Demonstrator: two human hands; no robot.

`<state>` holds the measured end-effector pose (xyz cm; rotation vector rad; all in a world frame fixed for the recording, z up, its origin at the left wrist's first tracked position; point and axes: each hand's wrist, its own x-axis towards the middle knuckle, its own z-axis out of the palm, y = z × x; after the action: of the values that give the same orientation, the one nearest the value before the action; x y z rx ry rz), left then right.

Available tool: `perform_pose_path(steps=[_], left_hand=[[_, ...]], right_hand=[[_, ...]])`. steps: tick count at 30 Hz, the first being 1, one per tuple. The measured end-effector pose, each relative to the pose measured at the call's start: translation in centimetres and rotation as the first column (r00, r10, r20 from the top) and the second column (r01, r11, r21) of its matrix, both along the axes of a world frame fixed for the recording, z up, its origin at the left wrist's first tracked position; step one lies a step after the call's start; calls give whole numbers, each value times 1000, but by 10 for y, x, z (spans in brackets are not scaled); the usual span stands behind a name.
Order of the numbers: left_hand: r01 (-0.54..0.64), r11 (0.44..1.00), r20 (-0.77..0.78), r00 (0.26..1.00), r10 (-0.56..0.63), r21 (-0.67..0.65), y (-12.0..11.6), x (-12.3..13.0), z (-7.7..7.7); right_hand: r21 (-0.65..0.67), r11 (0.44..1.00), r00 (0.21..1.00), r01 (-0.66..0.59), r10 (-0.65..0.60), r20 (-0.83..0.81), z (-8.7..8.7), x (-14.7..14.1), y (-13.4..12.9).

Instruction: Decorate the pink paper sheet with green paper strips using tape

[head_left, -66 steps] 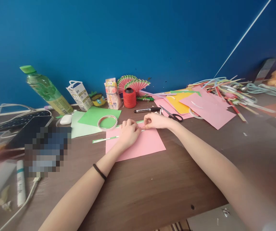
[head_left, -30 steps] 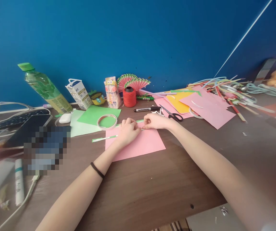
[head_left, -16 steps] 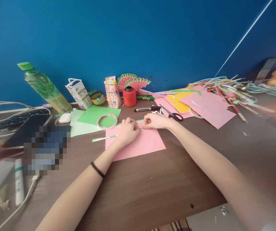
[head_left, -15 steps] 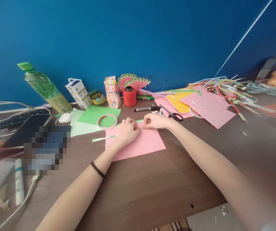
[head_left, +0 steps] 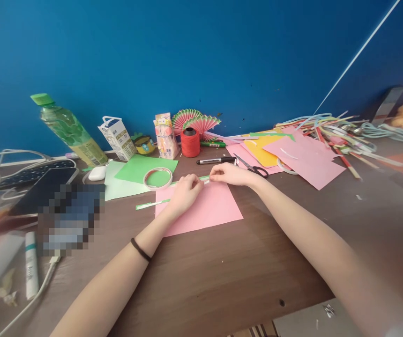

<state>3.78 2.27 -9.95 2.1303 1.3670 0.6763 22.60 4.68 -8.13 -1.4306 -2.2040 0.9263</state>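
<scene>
A sheet of pink paper (head_left: pixel 212 210) lies on the brown table under my hands. My left hand (head_left: pixel 187 191) rests on it with the fingers curled in, closed at one end of a thin white strip (head_left: pixel 206 182). At the paper's far edge, my right hand (head_left: pixel 231 174) pinches near the other end of that strip with thumb and fingertips. A narrow green paper strip with white along it (head_left: pixel 152 204) sticks out left of my left wrist. More green shows along the far edge, partly covered by my hands. Just left stands a tape roll (head_left: pixel 158 179), lying flat.
Scissors (head_left: pixel 257 171) and a black marker (head_left: pixel 215 160) lie beyond my right hand. Green paper (head_left: pixel 145 167) is at the left, pink sheets (head_left: pixel 314 164) at the right. A red thread spool (head_left: pixel 190 142), a carton (head_left: pixel 117 138) and a green bottle (head_left: pixel 73 133) stand along the blue wall.
My right hand has moved slightly up and away toward the far edge of the pink paper. The left hand stays almost in place. The view has shifted a little.
</scene>
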Motion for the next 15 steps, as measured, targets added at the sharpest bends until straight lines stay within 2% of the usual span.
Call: perform_pose_path(steps=[3,6,11,15], left_hand=[[-5,998,198,980,17,-61,-3,-4,2],[26,998,333,943,-7,-51,-6,-6,6],[43,999,449,893,-37,-3,-9,-5,16],[6,1000,503,864,0,-10,-10,-3,20]], right_hand=[[-17,1000,992,-5,3,-123,8,-4,-4],[-73,997,961,-14,-7,-277,15,-10,-9],[-105,994,906,11,-55,-419,24,-15,-14],[-110,994,855,3,-60,-516,30,-16,-16]])
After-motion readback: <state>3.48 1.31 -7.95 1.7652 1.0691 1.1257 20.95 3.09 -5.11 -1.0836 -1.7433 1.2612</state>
